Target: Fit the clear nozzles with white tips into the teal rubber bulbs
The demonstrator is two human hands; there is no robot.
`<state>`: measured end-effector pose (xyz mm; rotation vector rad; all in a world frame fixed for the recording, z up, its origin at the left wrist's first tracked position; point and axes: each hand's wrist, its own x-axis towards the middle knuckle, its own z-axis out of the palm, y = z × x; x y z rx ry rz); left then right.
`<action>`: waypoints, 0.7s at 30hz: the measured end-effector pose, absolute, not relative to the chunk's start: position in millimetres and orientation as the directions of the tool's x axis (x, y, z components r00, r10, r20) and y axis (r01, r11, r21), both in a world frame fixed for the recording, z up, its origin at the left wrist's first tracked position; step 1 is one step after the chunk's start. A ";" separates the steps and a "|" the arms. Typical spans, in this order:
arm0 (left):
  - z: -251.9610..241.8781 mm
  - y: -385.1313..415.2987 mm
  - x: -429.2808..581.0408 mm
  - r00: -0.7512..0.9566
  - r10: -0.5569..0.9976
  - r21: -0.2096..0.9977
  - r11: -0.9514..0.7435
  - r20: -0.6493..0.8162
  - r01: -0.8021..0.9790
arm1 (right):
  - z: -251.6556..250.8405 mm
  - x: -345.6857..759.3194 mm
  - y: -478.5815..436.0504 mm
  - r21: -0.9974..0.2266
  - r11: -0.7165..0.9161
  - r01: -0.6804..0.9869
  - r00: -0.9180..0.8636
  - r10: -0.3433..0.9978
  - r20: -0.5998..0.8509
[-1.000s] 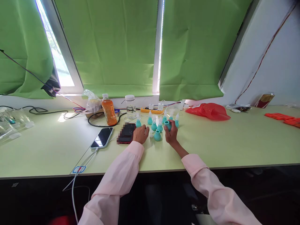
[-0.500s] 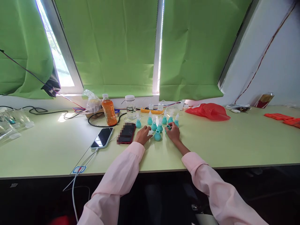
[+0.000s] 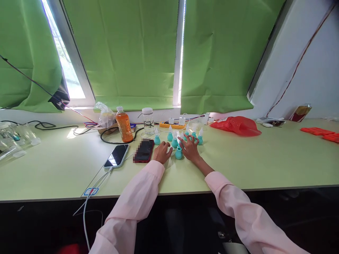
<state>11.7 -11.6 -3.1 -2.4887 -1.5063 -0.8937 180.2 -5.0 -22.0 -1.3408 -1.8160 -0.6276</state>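
- A matte teal, round-bellied bulb with an open mouth [image 3: 178,153] stands upright; farther back are teal bulbs with pointed, translucent white tips [image 3: 157,139].
- Smooth pale-green tabletop [image 3: 251,162]; toward its back edge, a crumpled red plastic bag [image 3: 235,126] and a clear bottle of orange liquid [image 3: 124,127], with green fabric blinds [image 3: 132,53] beyond.
- The open-mouthed bulb sits between the left hand [image 3: 162,152] and right hand [image 3: 189,148], nearer the tabletop's front edge than the tipped bulbs.
- Left fingers curl, thumb apart; right fingers spread near the tipped bulbs. Whether either hand holds anything, I cannot tell.
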 end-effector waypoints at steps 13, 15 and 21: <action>4.3 -17.2 9.2 0.139 0.711 0.399 -0.533 0.690 0.746 | -11.5 182.0 -22.5 -0.167 0.511 0.843 0.032 0.263 0.964; 5.5 -17.4 7.4 0.090 0.702 0.449 -0.543 0.706 0.709 | -12.1 179.1 -29.9 -0.091 0.611 0.787 -0.060 0.222 0.973; 7.0 -17.7 3.1 0.058 0.698 0.555 -0.614 0.714 0.561 | -17.1 159.0 -46.4 0.198 0.724 0.661 -0.499 0.227 0.836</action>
